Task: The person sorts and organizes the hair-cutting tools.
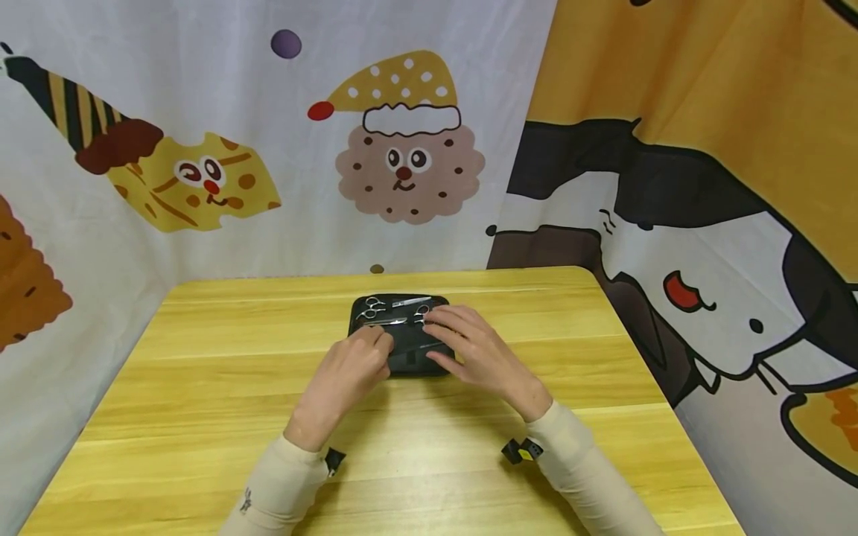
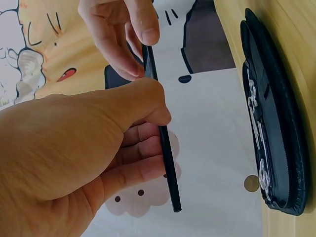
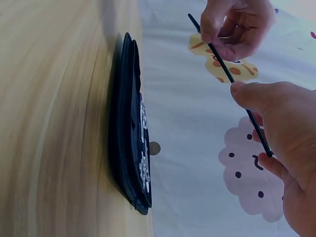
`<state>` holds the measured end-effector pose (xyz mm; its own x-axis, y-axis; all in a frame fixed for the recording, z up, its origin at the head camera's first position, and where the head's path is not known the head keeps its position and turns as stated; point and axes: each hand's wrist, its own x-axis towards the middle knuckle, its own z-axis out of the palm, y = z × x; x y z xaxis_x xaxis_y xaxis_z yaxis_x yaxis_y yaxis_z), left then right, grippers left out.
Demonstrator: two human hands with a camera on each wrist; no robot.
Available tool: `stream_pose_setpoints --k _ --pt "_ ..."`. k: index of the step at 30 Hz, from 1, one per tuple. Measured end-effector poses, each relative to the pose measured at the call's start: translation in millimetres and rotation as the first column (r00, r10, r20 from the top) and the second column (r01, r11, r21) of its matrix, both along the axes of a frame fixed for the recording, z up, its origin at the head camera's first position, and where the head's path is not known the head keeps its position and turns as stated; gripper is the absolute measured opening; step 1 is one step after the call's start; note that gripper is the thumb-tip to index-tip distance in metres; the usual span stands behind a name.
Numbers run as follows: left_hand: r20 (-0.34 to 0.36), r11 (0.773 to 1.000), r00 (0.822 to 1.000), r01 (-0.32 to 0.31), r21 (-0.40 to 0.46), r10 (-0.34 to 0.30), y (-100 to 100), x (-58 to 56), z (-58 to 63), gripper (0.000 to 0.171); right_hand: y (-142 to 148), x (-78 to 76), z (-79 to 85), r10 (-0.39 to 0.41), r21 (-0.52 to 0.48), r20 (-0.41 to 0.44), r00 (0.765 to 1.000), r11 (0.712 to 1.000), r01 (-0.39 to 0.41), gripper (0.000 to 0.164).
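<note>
Head: black case (image 1: 354, 308) on desk (image 1: 221, 402), silver scissors (image 1: 395, 321) inside; left hand (image 1: 350, 365) and right hand (image 1: 477, 353) above | Left wrist: thin black strip (image 2: 169, 165), apart from case, left thumb and fingers clamped on it | Right wrist: strip slanted, right thumb and fingers clamped on it, left hand pinching farther along

Room runs behind the case (image 1: 412, 368), but left hand (image 1: 355, 359), strip (image 2: 169, 182) and right hand (image 1: 479, 353) bar its front.

Bright light, soft shadows (faint glare on the table (image 1: 409, 467)).
</note>
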<state>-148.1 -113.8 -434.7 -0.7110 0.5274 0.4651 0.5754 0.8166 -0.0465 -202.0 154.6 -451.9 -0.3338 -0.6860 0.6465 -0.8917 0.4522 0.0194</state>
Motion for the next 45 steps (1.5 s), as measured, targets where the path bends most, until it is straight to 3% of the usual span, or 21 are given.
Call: stream_pose_setpoints --k 10,21,45 --pt "-0.054 1.000 0.998 0.012 -0.010 -0.012 1.3 0.9 -0.3 0.022 -2.0 2.4 -0.4 0.002 0.024 -0.002 1.000 1.000 -0.002 0.038" --pt "-0.017 1.000 1.000 0.007 -0.009 -0.007 0.9 2.7 1.8 0.021 -3.3 2.7 -1.2 0.043 0.010 -0.022 0.999 0.999 -0.043 0.038" --pt "0.019 0.998 1.000 0.023 0.064 -0.024 -4.9 -0.4 6.4 0.024 -1.3 1.5 -0.1 0.042 -0.017 -0.058 0.997 0.999 -0.043 0.032"
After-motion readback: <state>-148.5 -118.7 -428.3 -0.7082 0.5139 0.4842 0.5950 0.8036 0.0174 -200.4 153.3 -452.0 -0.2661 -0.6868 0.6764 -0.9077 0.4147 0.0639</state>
